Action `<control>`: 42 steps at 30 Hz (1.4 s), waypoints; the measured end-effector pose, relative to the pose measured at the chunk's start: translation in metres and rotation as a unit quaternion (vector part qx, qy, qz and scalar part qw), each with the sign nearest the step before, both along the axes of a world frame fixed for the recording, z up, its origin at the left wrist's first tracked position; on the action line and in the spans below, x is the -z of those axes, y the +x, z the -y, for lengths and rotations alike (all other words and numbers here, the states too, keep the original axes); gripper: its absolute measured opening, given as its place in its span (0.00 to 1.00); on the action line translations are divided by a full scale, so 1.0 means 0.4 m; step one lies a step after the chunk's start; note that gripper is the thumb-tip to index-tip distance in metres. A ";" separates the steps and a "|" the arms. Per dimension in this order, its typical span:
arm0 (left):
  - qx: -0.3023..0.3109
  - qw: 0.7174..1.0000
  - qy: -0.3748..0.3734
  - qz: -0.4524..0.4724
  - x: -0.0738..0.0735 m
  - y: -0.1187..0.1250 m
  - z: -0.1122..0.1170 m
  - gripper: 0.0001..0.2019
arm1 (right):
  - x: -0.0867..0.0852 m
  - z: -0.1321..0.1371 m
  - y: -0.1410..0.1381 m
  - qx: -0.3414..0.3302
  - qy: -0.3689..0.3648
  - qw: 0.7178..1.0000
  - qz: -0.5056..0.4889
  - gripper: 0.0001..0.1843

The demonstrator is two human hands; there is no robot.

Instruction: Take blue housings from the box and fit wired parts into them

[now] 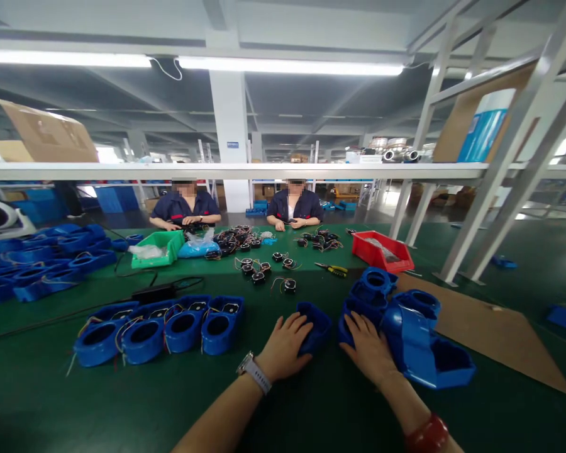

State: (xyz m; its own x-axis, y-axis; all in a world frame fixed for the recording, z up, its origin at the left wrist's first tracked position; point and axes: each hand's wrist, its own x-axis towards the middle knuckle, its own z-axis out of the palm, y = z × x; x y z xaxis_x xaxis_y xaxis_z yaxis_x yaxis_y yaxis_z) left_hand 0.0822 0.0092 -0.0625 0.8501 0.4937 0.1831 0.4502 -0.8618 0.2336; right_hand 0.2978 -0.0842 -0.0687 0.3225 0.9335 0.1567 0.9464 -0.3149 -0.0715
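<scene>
My left hand (285, 345), with a watch on the wrist, rests on top of a single blue plastic blower housing (317, 326) on the green table, fingers curved over it. My right hand (368, 349), a red bracelet at the wrist, lies on the near end of a stack of blue housings (408, 327) that runs to the right, fingers bent around the first one. A row of several blue housings with wired parts inside (163, 327) lies to the left of my hands.
Small black motors with wires (264, 267), yellow-handled pliers (332, 270), a red bin (382, 250), a green bin (158, 247) and a brown cardboard sheet (490, 327) lie on the green table (51, 390). Two seated people work across it. More blue housings (42, 261) pile at far left.
</scene>
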 end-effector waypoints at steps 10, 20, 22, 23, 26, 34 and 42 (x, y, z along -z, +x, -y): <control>-0.071 0.997 0.016 0.027 0.041 -0.096 0.033 0.32 | -0.041 0.113 -0.052 -0.150 0.073 0.986 -0.007 0.30; 0.022 1.000 0.012 -0.008 0.005 -0.030 0.088 0.24 | -0.008 0.178 0.110 -0.112 0.166 0.979 -0.045 0.31; 0.003 1.000 0.006 -0.005 0.000 -0.035 0.085 0.19 | -0.002 0.191 0.086 -0.153 0.163 0.971 -0.083 0.29; -0.006 1.000 0.002 -0.004 -0.001 -0.044 0.083 0.17 | -0.003 0.196 0.081 -0.168 0.151 0.968 -0.109 0.29; -0.032 0.999 -0.012 -0.005 0.000 -0.086 0.083 0.15 | -0.013 0.184 0.101 -0.203 0.120 0.960 -0.149 0.28; -0.088 0.995 -0.046 -0.004 -0.013 -0.194 0.130 0.19 | -0.067 -0.085 0.208 -0.190 0.036 0.981 0.009 0.29; -0.096 0.992 -0.042 0.071 0.027 -0.231 0.125 0.28 | 0.019 -0.133 0.268 -0.142 -0.106 0.983 -0.046 0.29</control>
State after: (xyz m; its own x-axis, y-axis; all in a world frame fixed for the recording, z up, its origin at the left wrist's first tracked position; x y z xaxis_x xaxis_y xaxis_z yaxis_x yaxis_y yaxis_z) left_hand -0.0103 -0.0406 -0.0732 0.7083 0.6621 0.2449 0.5612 -0.7386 0.3735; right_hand 0.4050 -0.0311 -0.0762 0.0479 0.9965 -0.0684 0.9909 -0.0560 -0.1228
